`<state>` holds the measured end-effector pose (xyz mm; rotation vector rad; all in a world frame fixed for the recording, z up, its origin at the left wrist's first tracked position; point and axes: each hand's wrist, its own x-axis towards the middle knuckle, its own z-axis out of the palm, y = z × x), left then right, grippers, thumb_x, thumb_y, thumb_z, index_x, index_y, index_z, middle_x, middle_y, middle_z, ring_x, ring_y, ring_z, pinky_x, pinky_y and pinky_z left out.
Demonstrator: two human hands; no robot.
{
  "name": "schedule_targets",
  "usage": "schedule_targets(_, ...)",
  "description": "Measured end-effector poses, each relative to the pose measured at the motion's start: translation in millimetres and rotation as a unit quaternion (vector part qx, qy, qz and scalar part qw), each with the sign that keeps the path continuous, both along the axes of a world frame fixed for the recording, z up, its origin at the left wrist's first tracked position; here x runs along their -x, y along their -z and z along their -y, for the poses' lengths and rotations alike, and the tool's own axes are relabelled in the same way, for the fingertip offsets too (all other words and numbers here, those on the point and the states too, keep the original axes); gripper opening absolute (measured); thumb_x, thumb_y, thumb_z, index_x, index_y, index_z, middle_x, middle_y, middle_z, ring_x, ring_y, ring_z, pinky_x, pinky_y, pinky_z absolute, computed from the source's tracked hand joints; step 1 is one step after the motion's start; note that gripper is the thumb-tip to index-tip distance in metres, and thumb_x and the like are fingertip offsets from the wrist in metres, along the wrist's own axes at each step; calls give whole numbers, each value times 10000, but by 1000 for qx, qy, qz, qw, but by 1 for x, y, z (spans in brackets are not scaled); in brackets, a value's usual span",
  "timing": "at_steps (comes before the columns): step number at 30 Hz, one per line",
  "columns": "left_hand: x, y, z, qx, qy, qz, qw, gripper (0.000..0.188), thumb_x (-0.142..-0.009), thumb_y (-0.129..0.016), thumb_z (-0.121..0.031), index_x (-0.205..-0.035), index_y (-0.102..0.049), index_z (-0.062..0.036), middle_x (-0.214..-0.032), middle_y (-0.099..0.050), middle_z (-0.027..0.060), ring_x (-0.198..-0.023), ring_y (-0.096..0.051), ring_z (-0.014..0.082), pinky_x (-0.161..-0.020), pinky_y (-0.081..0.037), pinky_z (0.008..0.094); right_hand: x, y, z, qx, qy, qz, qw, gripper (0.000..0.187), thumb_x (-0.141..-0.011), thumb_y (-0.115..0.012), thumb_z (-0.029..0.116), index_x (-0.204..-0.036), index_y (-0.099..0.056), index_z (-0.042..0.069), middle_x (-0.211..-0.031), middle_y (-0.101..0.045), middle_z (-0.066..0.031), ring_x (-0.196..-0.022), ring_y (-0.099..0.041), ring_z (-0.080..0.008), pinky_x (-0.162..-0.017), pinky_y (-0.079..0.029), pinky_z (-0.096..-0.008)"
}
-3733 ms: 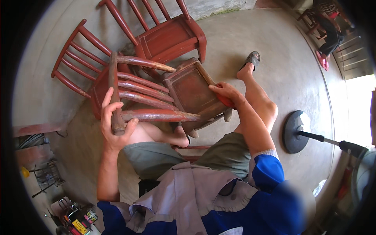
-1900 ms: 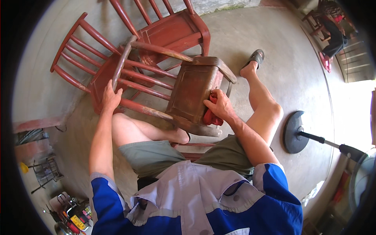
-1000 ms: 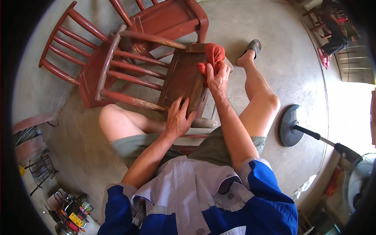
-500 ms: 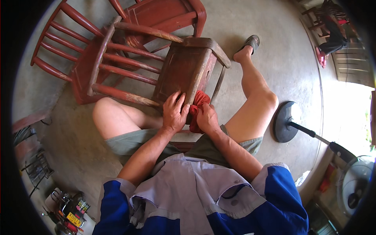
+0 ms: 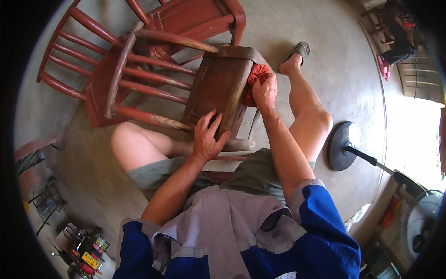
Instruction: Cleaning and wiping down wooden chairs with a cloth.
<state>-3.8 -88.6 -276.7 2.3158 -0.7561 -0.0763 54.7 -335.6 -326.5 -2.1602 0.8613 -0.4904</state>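
Observation:
A worn wooden chair (image 5: 213, 90) lies tipped over between my legs, its spindle back toward the left and its seat edge facing right. The varnish is faded and scuffed on its back posts. My left hand (image 5: 207, 139) rests with spread fingers on the near corner of the seat. Against the seat's side, near the far corner, my right hand (image 5: 265, 93) presses a crumpled red cloth (image 5: 258, 76). Part of the cloth is hidden under that hand.
Two more reddish wooden chairs, one chair (image 5: 100, 88) at left and another chair (image 5: 190, 21) behind, stand close to the worn one. A pedestal fan (image 5: 344, 145) is at right. A motorbike (image 5: 86, 251) shows at lower left. Another person's leg (image 5: 398, 46) appears at far right.
My right hand has slid the red cloth away from me along the seat's side, from the near corner to the far end. My left hand has stayed near the same corner, fingers more spread.

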Motion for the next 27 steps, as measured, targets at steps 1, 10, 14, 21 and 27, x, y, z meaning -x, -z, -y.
schedule_targets(1,0,0,0,0,-2,1,1000,599,-833,-734,-335,-1330,-610,-23,-1392,-511,188,-1264,-492,390,-1054,-401,491,6,-3,-5,0,-2,1,1000,338,-867,-637,150,-1132,-494,-3,-1081,-568,-358,-978,-584,-532,-847,-497,-566)
schedule_targets(10,0,5,-4,8,-3,7,1000,520,-906,-676,-321,-1333,-610,-32,-1390,-514,179,-1258,-496,379,-1042,-409,483,120,-43,-80,-110,-251,-59,960,195,-892,-634,114,-1029,-538,12,-974,-603,-339,-890,-606,-536,-762,-501,-590)
schedule_targets(14,0,9,-8,5,-1,9,1000,477,-947,-625,-308,-1339,-608,-37,-1391,-520,180,-1264,-496,383,-1049,-407,480,131,-47,-90,-134,-238,-48,961,181,-896,-648,124,-1010,-556,17,-971,-608,-315,-881,-608,-516,-758,-495,-583)
schedule_targets(21,0,-6,3,-4,3,-21,1000,453,-935,-598,-228,-1325,-606,3,-1393,-519,197,-1264,-490,395,-1076,-383,476,-11,-44,-5,61,-119,83,988,222,-898,-672,157,-1036,-577,11,-969,-604,-265,-900,-600,-474,-775,-486,-542)
schedule_targets(27,1,-4,6,19,-5,-11,1000,438,-937,-610,-252,-1303,-634,-12,-1375,-534,191,-1256,-498,383,-1059,-393,472,-12,-33,-4,62,-91,93,990,302,-888,-688,177,-1118,-555,33,-1008,-601,-265,-925,-604,-480,-756,-509,-544)
